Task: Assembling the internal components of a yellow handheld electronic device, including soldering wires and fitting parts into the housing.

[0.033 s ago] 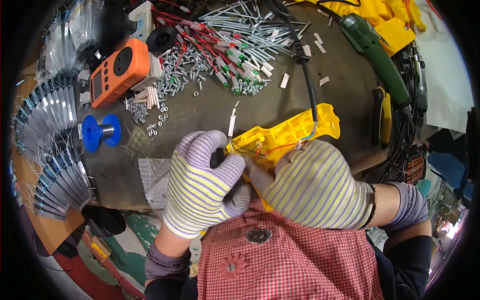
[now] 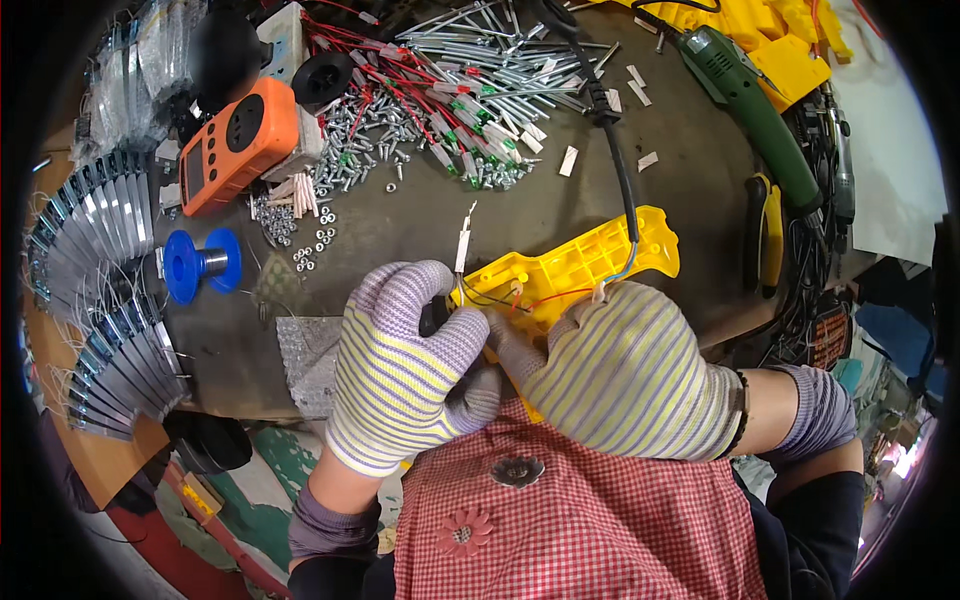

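Near the frame's centre, my gloved left hand [image 2: 400, 360] curls narrowly at the white-sleeved wire [image 2: 463, 251]; my gloved right hand [image 2: 640, 370] bends over the ribbed yellow plastic housing [image 2: 590, 258], right of centre. I cannot tell what either grips.

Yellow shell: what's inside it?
Ribs, red wire, blue wire and black wire show. The left hand and right hand hide part of the yellow shell; contents there can't be seen.
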The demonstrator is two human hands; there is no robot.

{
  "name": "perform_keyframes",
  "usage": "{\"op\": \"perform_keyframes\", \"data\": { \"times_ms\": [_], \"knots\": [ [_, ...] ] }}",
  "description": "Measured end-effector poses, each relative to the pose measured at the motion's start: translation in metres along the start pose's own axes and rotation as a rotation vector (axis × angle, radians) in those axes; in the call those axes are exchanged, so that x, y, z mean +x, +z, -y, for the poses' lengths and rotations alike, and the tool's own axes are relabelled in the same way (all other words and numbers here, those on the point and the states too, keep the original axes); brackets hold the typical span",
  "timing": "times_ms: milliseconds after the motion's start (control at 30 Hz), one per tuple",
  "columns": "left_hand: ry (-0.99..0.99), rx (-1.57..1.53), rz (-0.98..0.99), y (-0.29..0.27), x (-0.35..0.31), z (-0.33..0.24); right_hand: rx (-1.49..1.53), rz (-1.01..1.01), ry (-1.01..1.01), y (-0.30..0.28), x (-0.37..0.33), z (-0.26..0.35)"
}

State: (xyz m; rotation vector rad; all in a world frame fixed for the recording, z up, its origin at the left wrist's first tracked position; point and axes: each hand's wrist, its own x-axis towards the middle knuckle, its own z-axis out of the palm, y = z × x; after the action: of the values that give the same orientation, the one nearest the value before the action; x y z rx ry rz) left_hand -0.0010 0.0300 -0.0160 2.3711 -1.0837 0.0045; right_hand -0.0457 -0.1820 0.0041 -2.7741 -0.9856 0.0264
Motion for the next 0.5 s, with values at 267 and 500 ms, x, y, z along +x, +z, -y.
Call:
{"op": "perform_keyframes", "data": {
  "times_ms": [267,500],
  "knots": [
    [-0.031,0.014,-0.034,0.006,-0.002,-0.003,-0.056,-0.061,0.022,0.004,0.0,0.004],
    [-0.075,0.064,-0.12,-0.001,0.0,0.005,0.121,-0.148,-0.006,0.011,0.021,-0.016]
  ]
}}
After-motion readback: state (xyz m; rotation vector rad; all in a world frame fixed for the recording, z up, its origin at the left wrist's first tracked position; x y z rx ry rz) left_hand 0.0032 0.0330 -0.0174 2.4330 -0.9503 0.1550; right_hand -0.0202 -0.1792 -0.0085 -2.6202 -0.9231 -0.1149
